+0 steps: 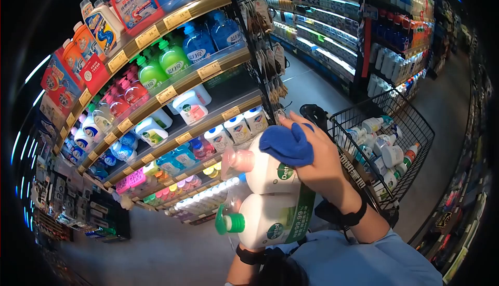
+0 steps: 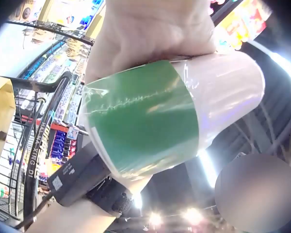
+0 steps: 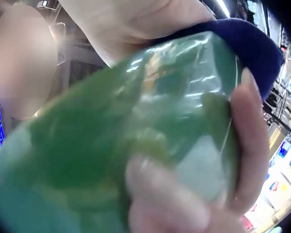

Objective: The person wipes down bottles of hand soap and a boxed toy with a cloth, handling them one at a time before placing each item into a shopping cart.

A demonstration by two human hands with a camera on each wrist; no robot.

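While the head view shows the right hand (image 1: 325, 156) clamped on a blue cloth (image 1: 287, 144) against a wrapped pair of Dettol pump bottles (image 1: 273, 206), a loaded shopping cart (image 1: 415, 112) stands just beyond. In the left wrist view, the left hand (image 2: 157, 34) sets its palm against the pair's green wrapping (image 2: 148, 119). In the right wrist view, its fingers (image 3: 252, 141) curl round the pair, near the cloth.

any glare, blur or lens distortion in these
Head: fisheye curves the shelves, corners are black, the Dettol bottles look fairly sharp; left wrist: ceiling lights burn out white, a pale streak crosses the green label; right wrist: the nearest fingers are blurred, white glints mark the plastic wrap.
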